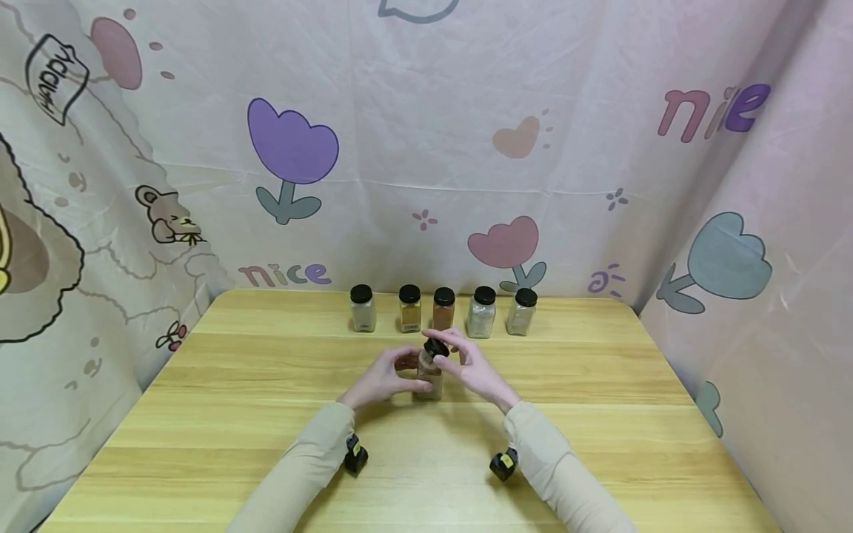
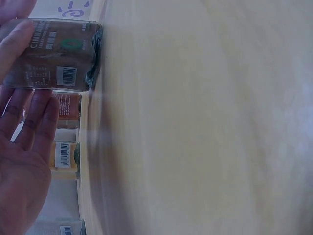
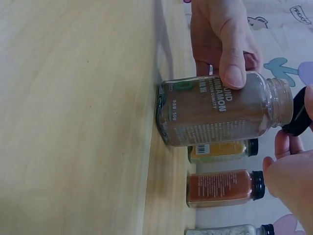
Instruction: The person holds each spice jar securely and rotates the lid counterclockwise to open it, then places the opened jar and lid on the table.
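Note:
A glass jar of ground cinnamon (image 3: 190, 110) stands upright on the table, brown powder inside and white print on its side. My left hand (image 1: 383, 379) grips it round the body, the thumb lying across the label in the right wrist view. Its threaded neck is bare on one side, where the black lid (image 3: 296, 113) sits tilted at the mouth. My right hand (image 1: 474, 368) holds that lid between thumb and fingers. In the left wrist view the cinnamon jar (image 2: 63, 54) shows its barcode side, and its top is cut off.
Behind my hands, several capped spice jars stand in a row: a pale one (image 1: 363, 311), a yellow one (image 1: 410, 314), a reddish one (image 1: 443, 311), a white one (image 1: 481, 318) and another pale one (image 1: 521, 314). A printed curtain (image 1: 400, 222) hangs behind the wooden table (image 1: 200, 414).

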Motion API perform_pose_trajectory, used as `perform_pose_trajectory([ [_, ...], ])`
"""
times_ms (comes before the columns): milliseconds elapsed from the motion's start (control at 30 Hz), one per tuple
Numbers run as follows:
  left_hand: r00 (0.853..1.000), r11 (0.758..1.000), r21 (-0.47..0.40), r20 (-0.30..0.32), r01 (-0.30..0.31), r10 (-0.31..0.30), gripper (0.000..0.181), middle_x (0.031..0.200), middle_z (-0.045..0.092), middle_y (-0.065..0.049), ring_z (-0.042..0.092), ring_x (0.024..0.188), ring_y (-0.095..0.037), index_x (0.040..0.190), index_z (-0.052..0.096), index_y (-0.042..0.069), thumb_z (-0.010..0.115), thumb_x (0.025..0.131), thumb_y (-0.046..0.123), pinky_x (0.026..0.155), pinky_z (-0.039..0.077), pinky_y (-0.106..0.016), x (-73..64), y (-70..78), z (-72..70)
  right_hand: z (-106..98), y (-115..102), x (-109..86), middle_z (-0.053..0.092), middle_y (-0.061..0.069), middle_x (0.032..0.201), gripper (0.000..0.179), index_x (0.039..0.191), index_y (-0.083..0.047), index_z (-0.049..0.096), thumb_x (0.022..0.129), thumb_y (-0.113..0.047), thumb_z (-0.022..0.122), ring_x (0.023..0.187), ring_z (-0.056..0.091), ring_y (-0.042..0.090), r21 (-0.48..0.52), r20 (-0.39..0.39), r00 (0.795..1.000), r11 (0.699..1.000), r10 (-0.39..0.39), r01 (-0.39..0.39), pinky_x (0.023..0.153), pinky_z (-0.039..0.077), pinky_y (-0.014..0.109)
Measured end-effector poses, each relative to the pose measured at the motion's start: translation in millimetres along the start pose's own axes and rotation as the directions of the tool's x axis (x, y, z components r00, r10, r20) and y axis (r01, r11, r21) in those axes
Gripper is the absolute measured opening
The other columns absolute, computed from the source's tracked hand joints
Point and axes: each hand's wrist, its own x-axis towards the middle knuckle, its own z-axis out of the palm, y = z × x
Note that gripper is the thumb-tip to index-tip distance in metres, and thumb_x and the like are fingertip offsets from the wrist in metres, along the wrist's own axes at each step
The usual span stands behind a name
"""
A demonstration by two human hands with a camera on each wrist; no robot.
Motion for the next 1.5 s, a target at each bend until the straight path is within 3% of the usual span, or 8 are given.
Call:
perform_pose_trajectory([
  [233,1.000,1.000,-0.007,-0.011,0.029,-0.029,0.060,0.124,0.071,-0.011,0.068,0.116,-0.026,0.130,0.062,0.005,0.086,0.079,0.023,0.107,0.054,-0.044,0.2,-0.2,0.5,-0.6,0.7,-0.5,0.052,0.024,0.139,0.047,0.147,-0.002,0.048,0.101,-0.005,0.056,0.120,0.048,0.008,0.073,-0.052,0.999,0.997,-0.009,0.013,0.116,0.032,0.041],
  [400,1.000,1.000,-0.002,-0.014,0.013,-0.013,0.058,0.123,0.071,-0.013,0.068,0.115,-0.027,0.129,0.062,0.003,0.086,0.080,0.022,0.106,0.054,-0.043,0.4,-0.7,1.1,-1.8,0.9,-1.1,0.053,0.025,0.136,0.044,0.144,0.000,0.050,0.101,-0.001,0.053,0.109,0.050,0.007,0.092,-0.095,0.995,0.996,-0.013,0.022,0.101,0.041,0.026],
  [567,1.000,1.000,-0.020,-0.014,0.013,-0.013,0.057,0.124,0.071,-0.015,0.068,0.115,-0.029,0.129,0.062,0.003,0.085,0.080,0.020,0.106,0.054,-0.045,0.5,-0.1,1.6,-3.8,2.2,-1.5,0.059,0.004,0.125,0.040,0.140,0.005,0.051,0.100,0.002,0.053,0.100,0.053,0.010,0.149,-0.124,0.992,0.989,0.020,-0.001,0.086,0.046,0.018],
  [700,1.000,1.000,-0.029,-0.012,0.010,-0.010,0.057,0.125,0.070,-0.016,0.067,0.116,-0.032,0.130,0.061,0.002,0.085,0.080,0.017,0.107,0.053,-0.048,0.8,-1.2,1.8,-5.6,4.5,-3.0,0.059,-0.006,0.116,0.039,0.138,0.008,0.049,0.100,-0.001,0.056,0.101,0.056,0.009,0.186,-0.138,0.990,0.982,0.040,-0.014,0.087,0.047,0.017],
  [1000,1.000,1.000,-0.019,-0.008,0.011,-0.011,0.057,0.124,0.070,-0.016,0.067,0.115,-0.032,0.130,0.061,0.002,0.085,0.080,0.017,0.107,0.053,-0.047,-1.7,1.1,-1.7,-7.9,3.7,-7.7,0.061,-0.007,0.112,0.042,0.136,0.013,0.044,0.098,0.001,0.058,0.104,0.059,0.006,0.265,-0.153,0.986,0.964,0.059,-0.016,0.089,0.052,0.015],
  [1500,0.999,0.998,-0.027,-0.009,0.052,-0.053,0.059,0.127,0.069,-0.016,0.065,0.119,-0.031,0.132,0.060,0.003,0.085,0.081,0.018,0.109,0.051,-0.050,-10.6,-2.7,-17.2,-1.5,8.0,-10.6,0.057,0.007,0.114,0.048,0.128,0.017,0.040,0.089,0.007,0.067,0.102,0.067,0.004,0.354,-0.142,0.985,0.934,0.098,-0.042,0.089,0.058,0.017],
])
